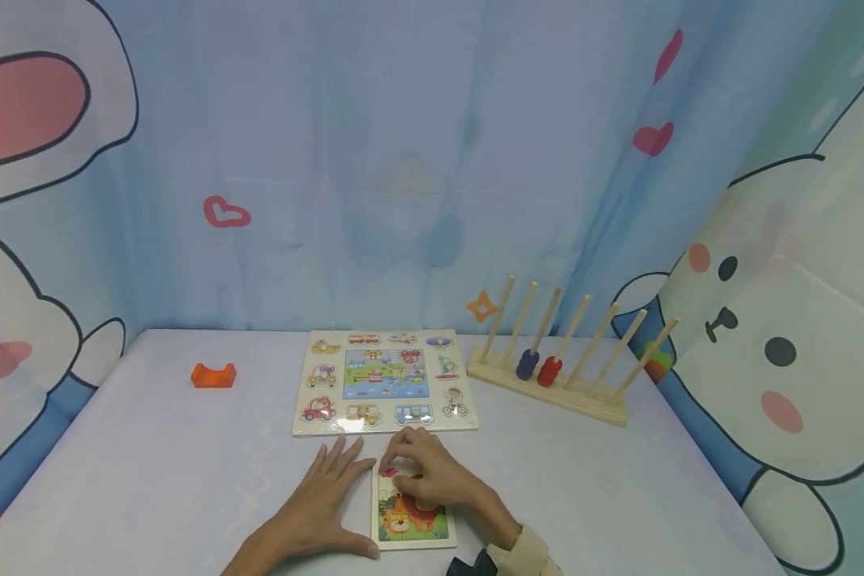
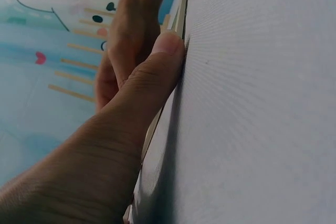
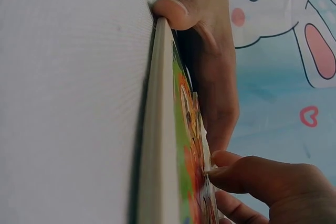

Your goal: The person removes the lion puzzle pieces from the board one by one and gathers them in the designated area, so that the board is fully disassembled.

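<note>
A small lion picture puzzle board [image 1: 414, 524] with a pale wooden frame lies flat near the front of the table. My left hand [image 1: 324, 504] is spread along its left side, fingers extended, with the thumb at its lower left corner. In the left wrist view that thumb [image 2: 168, 45] touches the board's edge. Bent over the upper part of the board is my right hand [image 1: 432, 472]. Its thumb and index finger [image 3: 231, 174] pinch a thin puzzle piece at the board's surface, seen edge-on and mostly hidden by the fingers.
Behind the hands lies a larger vehicle picture puzzle [image 1: 385, 412]. A wooden peg rack [image 1: 583, 400] with blue beads [image 1: 527, 364] and red beads [image 1: 550, 371] stands at the back right. An orange notched block [image 1: 213, 376] sits at the left. A printed curtain [image 1: 374, 160] surrounds the table.
</note>
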`<state>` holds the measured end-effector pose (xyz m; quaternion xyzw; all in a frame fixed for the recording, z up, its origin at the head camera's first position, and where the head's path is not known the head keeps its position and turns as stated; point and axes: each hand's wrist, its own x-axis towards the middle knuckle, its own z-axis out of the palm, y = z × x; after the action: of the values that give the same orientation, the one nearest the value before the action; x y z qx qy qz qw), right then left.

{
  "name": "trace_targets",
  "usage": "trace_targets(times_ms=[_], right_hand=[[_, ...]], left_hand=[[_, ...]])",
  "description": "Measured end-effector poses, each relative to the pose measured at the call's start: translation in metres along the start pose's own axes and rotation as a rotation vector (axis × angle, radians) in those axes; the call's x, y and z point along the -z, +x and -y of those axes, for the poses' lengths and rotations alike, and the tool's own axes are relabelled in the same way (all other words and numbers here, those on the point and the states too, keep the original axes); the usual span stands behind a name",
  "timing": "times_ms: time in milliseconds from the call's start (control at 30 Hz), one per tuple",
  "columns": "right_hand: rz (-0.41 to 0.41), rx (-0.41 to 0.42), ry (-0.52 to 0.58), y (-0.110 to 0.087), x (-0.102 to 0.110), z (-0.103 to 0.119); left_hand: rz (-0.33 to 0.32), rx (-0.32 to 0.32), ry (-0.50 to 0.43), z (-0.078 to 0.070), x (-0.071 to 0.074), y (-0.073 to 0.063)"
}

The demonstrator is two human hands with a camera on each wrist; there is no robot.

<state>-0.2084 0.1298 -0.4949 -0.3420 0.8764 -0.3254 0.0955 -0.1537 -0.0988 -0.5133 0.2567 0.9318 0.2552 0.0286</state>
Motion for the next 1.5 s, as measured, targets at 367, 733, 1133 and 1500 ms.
trace_targets(times_ms=[367, 733, 1133, 1500], right_hand=[[-0.017, -0.021, -0.035, 0.000, -0.002, 0.001], [-0.067, 0.036, -0.088, 0.001, -0.008, -0.001], [-0.087, 0.050, -0.107, 0.003, -0.009, -0.002], [-0.118, 0.031, -0.144, 0.005, -0.012, 0.001]], left_hand=[[-0.001, -0.012, 0.004, 0.000, 0.000, 0.001], [-0.019, 0.024, -0.042, -0.004, -0.001, -0.001], [-0.124, 0.093, -0.035, -0.013, -0.010, 0.005], [-0.133, 0.094, -0.041, -0.014, -0.011, 0.005]])
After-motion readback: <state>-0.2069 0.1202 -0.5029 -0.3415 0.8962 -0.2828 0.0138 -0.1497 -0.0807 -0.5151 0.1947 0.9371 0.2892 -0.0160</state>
